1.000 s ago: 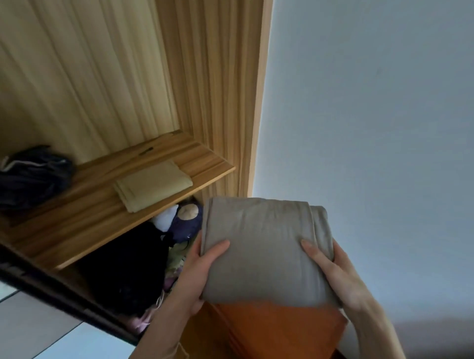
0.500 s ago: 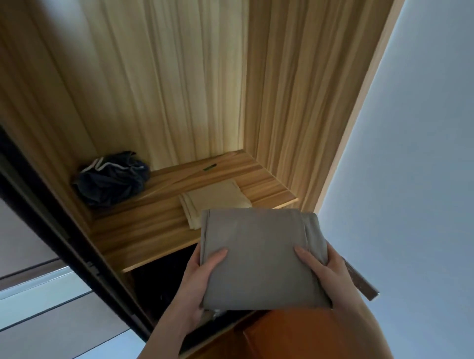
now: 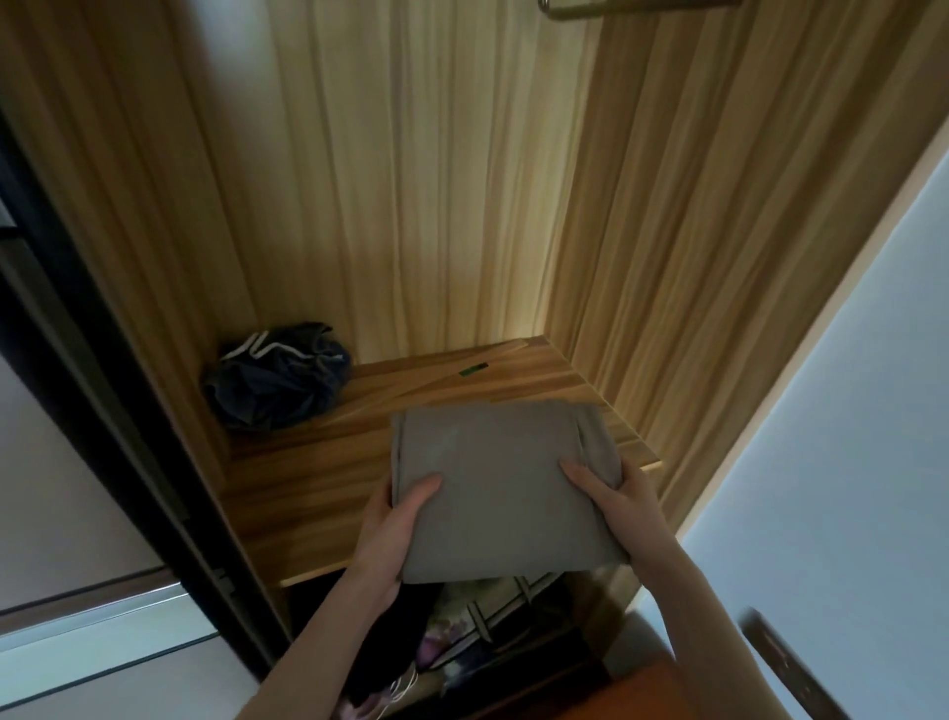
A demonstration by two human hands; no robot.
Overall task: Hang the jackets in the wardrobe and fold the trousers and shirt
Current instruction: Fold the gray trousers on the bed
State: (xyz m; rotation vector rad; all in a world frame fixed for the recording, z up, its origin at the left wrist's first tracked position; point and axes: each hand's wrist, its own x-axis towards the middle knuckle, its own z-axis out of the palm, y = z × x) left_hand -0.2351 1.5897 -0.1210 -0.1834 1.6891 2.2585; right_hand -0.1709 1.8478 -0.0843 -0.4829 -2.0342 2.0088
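A folded grey-brown garment (image 3: 493, 483) is held flat over the front right part of the wooden wardrobe shelf (image 3: 308, 493). My left hand (image 3: 390, 524) grips its left edge with the thumb on top. At its right edge my right hand (image 3: 621, 498) grips it the same way. The garment covers the folded tan cloth that lay on the shelf, so that cloth is hidden. A hanging rail (image 3: 631, 6) shows at the top edge of the wardrobe.
A crumpled dark blue garment (image 3: 277, 377) lies at the shelf's back left corner. A small green tag (image 3: 473, 369) lies near the back. Dark clothes and a bag (image 3: 462, 632) fill the space below. A black sliding-door frame (image 3: 118, 411) stands on the left.
Both hands have carried the folded garment forward and over the shelf. It now covers the folded tan cloth. The view has swung left into the wardrobe.
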